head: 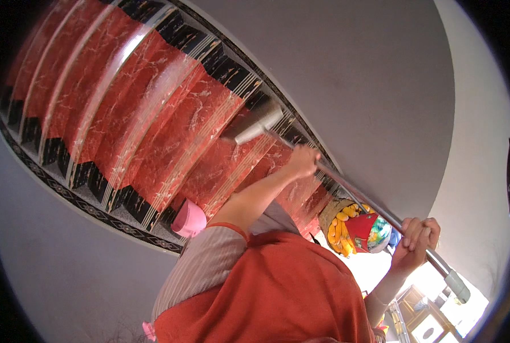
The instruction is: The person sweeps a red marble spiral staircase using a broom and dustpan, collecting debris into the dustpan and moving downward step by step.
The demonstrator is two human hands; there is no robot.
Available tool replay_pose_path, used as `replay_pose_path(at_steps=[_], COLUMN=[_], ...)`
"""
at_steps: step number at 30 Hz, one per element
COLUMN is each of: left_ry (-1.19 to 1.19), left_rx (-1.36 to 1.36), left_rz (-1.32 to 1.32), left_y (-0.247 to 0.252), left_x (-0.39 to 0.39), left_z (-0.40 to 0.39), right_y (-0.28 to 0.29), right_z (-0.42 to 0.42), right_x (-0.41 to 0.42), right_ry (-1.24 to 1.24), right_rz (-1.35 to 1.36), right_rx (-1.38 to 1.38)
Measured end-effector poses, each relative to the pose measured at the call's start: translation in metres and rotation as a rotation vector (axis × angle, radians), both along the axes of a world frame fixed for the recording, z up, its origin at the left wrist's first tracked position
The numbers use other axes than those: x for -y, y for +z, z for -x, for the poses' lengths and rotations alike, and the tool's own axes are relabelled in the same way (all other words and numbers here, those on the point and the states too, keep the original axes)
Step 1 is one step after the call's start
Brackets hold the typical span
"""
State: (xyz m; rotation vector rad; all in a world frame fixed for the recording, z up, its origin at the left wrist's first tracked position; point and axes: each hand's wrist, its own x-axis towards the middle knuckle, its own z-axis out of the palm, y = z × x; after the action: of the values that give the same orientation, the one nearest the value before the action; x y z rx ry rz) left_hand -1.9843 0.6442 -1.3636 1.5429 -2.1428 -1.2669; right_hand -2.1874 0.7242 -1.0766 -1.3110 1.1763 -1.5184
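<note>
My left hand (304,160) is wrapped around a metal pole (358,191), fairly close to its head. Farther along, near the grey end cap (457,286), my right hand (417,240) grips the same pole. The pole slants from the lower right up to a wide, flat grey cleaning head (258,124), blurred by motion. That head lies over the red marbled stairs (203,105) near their dark right border; whether it touches a step, I cannot tell. It could be a mop or a broom.
A pink plastic container (189,218) sits on a step at the stairs' left side. Grey walls (345,77) flank the staircase. Right of my body stands a brown container (327,213) with yellow corn-like items and a red package. Wooden furniture (413,306) shows at the lower right.
</note>
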Motion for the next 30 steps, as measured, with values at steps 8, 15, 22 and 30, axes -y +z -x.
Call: replay_pose_path(at_steps=[8,15,22,30], left_ry=[0.004,0.117,-0.05,0.01], left_rx=[-0.218,-0.029,-0.177,-0.205], left_rz=[0.139,0.169,-0.068,0.157], left_y=[0.067,0.013,0.009,0.076], left_x=[-0.025,0.027,-0.031,-0.028], left_z=[0.04,-0.018,0.051,0.046], right_y=[0.075,-0.016,0.032,0.09], right_z=[0.04,0.014,0.018,0.051], right_x=[-0.011,-0.005,-0.016,-0.02], right_ry=[-0.027,0.111,0.032,-0.101], right_rz=[0.257,0.095,0.082,0.295], right_rx=[0.296,0.163,-0.126,0.487])
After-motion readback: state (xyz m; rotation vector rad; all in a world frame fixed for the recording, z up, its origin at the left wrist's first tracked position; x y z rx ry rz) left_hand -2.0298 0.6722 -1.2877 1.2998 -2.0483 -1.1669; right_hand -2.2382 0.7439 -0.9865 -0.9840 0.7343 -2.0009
